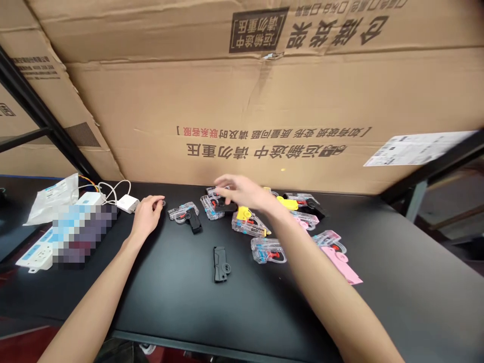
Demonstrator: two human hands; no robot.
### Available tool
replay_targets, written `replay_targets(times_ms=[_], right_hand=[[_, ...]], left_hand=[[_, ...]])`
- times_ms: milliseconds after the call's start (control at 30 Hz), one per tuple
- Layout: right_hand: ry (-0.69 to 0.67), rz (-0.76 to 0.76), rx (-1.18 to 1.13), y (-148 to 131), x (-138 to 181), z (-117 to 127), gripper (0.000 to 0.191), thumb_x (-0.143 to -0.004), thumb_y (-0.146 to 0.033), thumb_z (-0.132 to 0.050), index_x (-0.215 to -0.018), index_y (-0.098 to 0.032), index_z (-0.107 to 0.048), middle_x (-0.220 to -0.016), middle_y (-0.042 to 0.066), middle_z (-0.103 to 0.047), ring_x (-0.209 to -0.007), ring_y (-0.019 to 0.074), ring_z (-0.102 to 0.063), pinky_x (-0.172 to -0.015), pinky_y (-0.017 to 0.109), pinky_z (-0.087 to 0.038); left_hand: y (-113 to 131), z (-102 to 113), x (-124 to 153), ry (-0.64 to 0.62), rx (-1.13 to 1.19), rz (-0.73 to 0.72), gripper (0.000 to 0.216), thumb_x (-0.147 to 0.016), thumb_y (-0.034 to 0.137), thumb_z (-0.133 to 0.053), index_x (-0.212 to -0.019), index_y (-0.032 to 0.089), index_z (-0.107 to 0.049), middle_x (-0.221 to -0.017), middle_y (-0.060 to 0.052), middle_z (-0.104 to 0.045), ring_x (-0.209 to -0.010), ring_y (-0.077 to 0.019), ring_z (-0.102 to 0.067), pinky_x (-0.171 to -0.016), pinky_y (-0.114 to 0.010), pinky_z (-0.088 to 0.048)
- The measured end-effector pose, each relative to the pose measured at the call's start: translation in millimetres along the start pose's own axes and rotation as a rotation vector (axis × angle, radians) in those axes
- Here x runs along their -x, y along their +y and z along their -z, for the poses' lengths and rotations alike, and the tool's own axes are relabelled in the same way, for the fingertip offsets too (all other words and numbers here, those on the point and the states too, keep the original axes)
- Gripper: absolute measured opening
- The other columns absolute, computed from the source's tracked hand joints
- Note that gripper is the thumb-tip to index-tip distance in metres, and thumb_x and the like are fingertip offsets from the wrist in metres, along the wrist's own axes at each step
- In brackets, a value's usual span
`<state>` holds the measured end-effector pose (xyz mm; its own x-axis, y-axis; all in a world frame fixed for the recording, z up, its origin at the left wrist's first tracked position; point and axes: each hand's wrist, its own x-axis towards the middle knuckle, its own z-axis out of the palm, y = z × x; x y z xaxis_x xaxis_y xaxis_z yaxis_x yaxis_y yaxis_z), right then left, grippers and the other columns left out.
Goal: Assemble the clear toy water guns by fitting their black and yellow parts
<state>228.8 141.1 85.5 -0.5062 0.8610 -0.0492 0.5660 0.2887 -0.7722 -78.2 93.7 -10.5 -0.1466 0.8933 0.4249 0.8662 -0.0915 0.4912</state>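
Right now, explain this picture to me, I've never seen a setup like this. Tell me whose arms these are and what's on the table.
This single view comes from a camera worn on a person's head, looking down at their own bare arms. Their left hand is beside a small dark ring; whether it holds the ring is unclear. Their right hand is over a group of clear plastic pieces with red and black parts, and shows nothing held. The black table also bears a loose black piece, a pink card and a white power strip. Large cardboard sheets stand behind.
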Motion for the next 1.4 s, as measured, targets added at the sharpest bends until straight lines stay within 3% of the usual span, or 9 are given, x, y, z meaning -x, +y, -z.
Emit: replay_targets(times_ms=[133,267,433,633,767,867,1067,1233,1400], right_hand=[[0.219,-0.131,0.098,34,11,62,0.035,-0.091,-0.034,-0.065,-0.121,-0.017,-0.069,-0.111,0.013,-0.075,-0.075,0.0192,-0.071,-0.061,0.03,-0.057],[0.25,-0.274,0.212,68,10,83,0.029,-0.083,-0.024,-0.072,-0.111,-0.016,-0.074,-0.109,0.013,-0.076,-0.088,0.0241,-0.072,-0.074,0.033,-0.059],[0.132,-0.23,0.219,77,-6,59,0.027,-0.081,-0.017,-0.071,-0.108,-0.02,-0.073,-0.103,0.01,-0.077,-0.088,0.0228,-0.073,-0.075,0.031,-0.059],[0.039,-0.154,0.263,69,-22,19,0.032,-0.075,-0.017,-0.077,-0.106,-0.021,-0.073,-0.103,0.008,-0.076,-0.092,0.0245,-0.072,-0.084,0.034,-0.056],[0.023,-0.128,0.287,68,-26,5,0.039,-0.073,-0.018,-0.077,-0.112,-0.022,-0.071,-0.103,0.008,-0.076,-0.094,0.0249,-0.071,-0.087,0.034,-0.054],[0.012,-0.123,0.287,63,-26,3,0.038,-0.074,-0.021,-0.077,-0.112,-0.022,-0.071,-0.103,0.008,-0.076,-0.092,0.025,-0.07,-0.085,0.035,-0.054],[0.047,-0.195,0.258,69,4,63,0.037,-0.083,-0.031,-0.072,-0.119,-0.024,-0.069,-0.121,0.009,-0.073,-0.096,0.0232,-0.071,-0.073,0.03,-0.058],[0.337,-0.44,0.242,107,49,127,0.041,-0.08,-0.025,-0.073,-0.121,-0.02,-0.069,-0.124,0.01,-0.072,-0.099,0.0218,-0.071,-0.08,0.029,-0.058],[0.381,-0.57,0.261,136,57,129,0.042,-0.072,-0.016,-0.078,-0.113,-0.014,-0.073,-0.122,0.015,-0.073,-0.098,0.0246,-0.073,-0.082,0.031,-0.058]], left_hand=[[11,3,1,0.047,0.164,0.004,0.026,-0.086,0.03,-0.054,-0.097,0.02,-0.075,-0.086,-0.004,-0.07,-0.067,-0.0163,-0.06,-0.068,-0.03,-0.05],[28,7,6,0.018,0.264,-0.001,0.022,-0.087,0.03,-0.056,-0.094,0.02,-0.074,-0.09,-0.004,-0.07,-0.066,-0.0139,-0.058,-0.062,-0.027,-0.049],[48,14,13,-0.023,0.311,-0.204,0.017,-0.093,0.03,-0.057,-0.093,0.022,-0.072,-0.097,-0.004,-0.071,-0.088,-0.0174,-0.062,-0.081,-0.032,-0.052],[72,12,28,-0.286,0.382,-0.529,0.016,-0.099,0.027,-0.054,-0.098,0.023,-0.07,-0.11,-0.005,-0.075,-0.115,-0.0204,-0.065,-0.104,-0.042,-0.045],[77,4,37,-0.449,0.344,-0.582,0.021,-0.101,0.027,-0.049,-0.106,0.024,-0.07,-0.107,-0.005,-0.077,-0.118,-0.0202,-0.065,-0.107,-0.043,-0.044],[72,0,36,-0.466,0.317,-0.556,0.023,-0.101,0.028,-0.048,-0.106,0.025,-0.07,-0.11,-0.006,-0.076,-0.118,-0.0201,-0.065,-0.106,-0.043,-0.046],[59,2,27,-0.332,0.313,-0.491,0.021,-0.099,0.032,-0.052,-0.1,0.025,-0.072,-0.112,-0.007,-0.076,-0.108,-0.0213,-0.069,-0.1,-0.042,-0.052],[64,6,26,-0.211,0.343,-0.479,0.019,-0.098,0.033,-0.053,-0.096,0.024,-0.07,-0.1,-0.005,-0.075,-0.095,-0.0201,-0.07,-0.092,-0.038,-0.054],[73,8,30,-0.166,0.312,-0.494,0.019,-0.098,0.03,-0.053,-0.095,0.024,-0.071,-0.098,-0.005,-0.071,-0.09,-0.0181,-0.066,-0.088,-0.035,-0.053]])
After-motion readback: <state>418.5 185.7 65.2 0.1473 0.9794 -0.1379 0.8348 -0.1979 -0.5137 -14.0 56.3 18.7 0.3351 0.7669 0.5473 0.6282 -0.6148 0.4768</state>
